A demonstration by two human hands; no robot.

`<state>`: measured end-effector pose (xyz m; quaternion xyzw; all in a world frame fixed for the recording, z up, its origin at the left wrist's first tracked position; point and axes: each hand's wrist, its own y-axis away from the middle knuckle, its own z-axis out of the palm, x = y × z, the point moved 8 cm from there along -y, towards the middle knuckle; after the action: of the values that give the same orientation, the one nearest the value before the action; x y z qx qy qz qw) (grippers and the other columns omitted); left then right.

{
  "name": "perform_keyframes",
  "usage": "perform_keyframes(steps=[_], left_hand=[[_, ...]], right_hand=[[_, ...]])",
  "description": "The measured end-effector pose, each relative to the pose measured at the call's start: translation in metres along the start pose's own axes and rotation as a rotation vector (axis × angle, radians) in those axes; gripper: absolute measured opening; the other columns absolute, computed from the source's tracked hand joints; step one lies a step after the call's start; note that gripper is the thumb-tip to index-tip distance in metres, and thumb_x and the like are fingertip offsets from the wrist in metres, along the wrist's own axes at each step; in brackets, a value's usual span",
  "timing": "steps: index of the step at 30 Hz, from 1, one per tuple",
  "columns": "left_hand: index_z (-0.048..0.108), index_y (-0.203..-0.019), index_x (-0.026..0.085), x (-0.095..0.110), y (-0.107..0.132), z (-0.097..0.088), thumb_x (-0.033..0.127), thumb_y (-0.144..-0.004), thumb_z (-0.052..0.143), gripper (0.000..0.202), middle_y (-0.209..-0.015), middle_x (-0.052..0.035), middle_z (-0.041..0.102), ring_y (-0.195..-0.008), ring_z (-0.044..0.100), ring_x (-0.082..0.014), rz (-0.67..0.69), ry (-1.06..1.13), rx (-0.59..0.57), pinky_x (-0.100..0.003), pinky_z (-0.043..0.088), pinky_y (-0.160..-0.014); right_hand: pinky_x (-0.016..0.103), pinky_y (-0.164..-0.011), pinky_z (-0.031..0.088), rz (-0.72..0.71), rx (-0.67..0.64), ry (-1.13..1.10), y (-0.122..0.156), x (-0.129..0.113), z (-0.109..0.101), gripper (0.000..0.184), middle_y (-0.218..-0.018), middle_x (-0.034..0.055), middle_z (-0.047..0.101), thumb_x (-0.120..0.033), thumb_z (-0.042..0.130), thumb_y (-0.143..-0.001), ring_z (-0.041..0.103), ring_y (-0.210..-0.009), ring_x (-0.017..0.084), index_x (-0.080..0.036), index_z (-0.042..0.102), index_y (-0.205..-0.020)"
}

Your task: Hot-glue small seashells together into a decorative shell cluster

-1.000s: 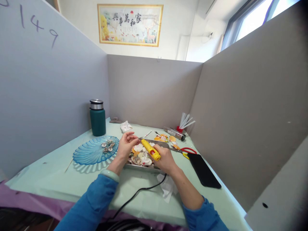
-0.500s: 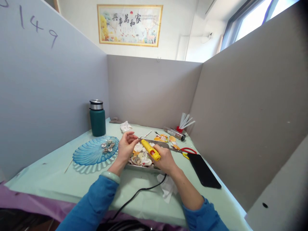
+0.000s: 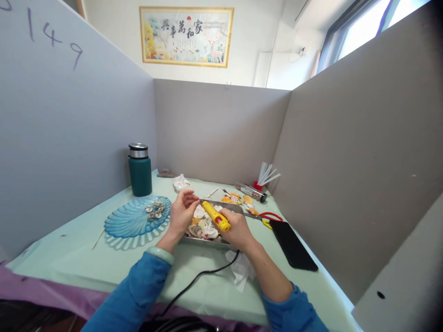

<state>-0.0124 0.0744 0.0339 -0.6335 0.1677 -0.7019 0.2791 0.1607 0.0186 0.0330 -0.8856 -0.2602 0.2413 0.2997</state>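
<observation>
A yellow hot glue gun (image 3: 216,216) is gripped in my right hand (image 3: 238,229), its nozzle end pointing up and left toward my left fingertips. My left hand (image 3: 183,211) is closed in a pinch near that tip; whatever it holds is too small to make out. Beneath both hands lies a metal tray (image 3: 207,243) filled with seashells (image 3: 204,228). From under my right hand a black cord (image 3: 200,274) runs down over the table's front edge.
Left are a blue shell-patterned plate (image 3: 128,221) with small shells and a green bottle (image 3: 140,175). Right lie a black phone (image 3: 293,246), red-and-yellow scissors (image 3: 270,217), a clear tube (image 3: 252,191) and a red cup of glue sticks (image 3: 259,185). Tissue (image 3: 240,272) lies before the tray.
My left hand has shifted very slightly, and its fingertips sit close to the glue gun's tip as before. The glue gun and my right hand have hardly moved.
</observation>
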Motion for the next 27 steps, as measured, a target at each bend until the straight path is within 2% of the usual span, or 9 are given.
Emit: perform_keyframes(steps=[13,27], left_hand=[[0.056,-0.095,0.018,-0.008,-0.001,0.0,0.022,-0.065,0.072,0.034,-0.082,-0.0029,0.065,-0.08,0.065,-0.0156,-0.032,0.054,-0.005,-0.03,0.05,-0.077],[0.055,-0.095,0.019,0.002,0.0,-0.002,0.025,-0.069,0.07,0.031,-0.08,-0.0022,0.064,-0.078,0.064,-0.0159,0.022,-0.038,0.006,-0.03,0.05,-0.076]], right_hand=[[0.022,-0.056,0.032,0.002,0.004,0.015,0.0,0.002,0.001,0.006,-0.068,0.0017,0.063,-0.025,0.057,-0.078,0.055,-0.059,0.015,-0.02,0.056,-0.082],[0.022,-0.057,0.033,0.011,-0.009,0.001,-0.001,0.001,0.0,0.005,-0.069,0.0022,0.064,-0.024,0.056,-0.078,0.056,-0.06,0.015,-0.02,0.056,-0.082]])
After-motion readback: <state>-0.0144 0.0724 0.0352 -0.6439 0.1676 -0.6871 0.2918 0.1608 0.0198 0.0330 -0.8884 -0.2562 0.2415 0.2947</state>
